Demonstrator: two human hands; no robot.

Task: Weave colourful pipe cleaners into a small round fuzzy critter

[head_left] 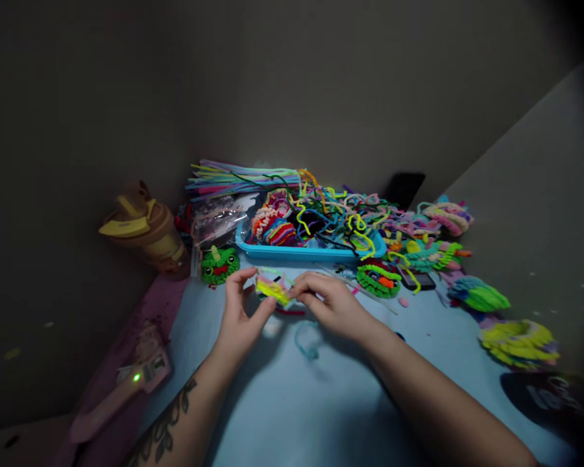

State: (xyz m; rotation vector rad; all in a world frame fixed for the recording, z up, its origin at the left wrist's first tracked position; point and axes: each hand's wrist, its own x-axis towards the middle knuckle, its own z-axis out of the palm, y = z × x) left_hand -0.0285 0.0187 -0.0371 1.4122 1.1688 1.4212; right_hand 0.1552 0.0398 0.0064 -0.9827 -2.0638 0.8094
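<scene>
At ten o'clock from the hands, a cup [168,250] stands aside, probably to leave room. The left hand's [238,311] fingers hold the yellow fuzzy piece [275,290], seemingly to steady it. At twelve o'clock is the tray [306,253], perhaps for easy reaching. The piece is between both hands, above the table [272,415]; the right hand's [333,305] fingers narrowly pinch its three o'clock end.

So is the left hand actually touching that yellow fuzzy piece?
Touching. The head view shows it: the left hand has its thumb laid over the near edge of the yellow fuzzy piece.
</scene>
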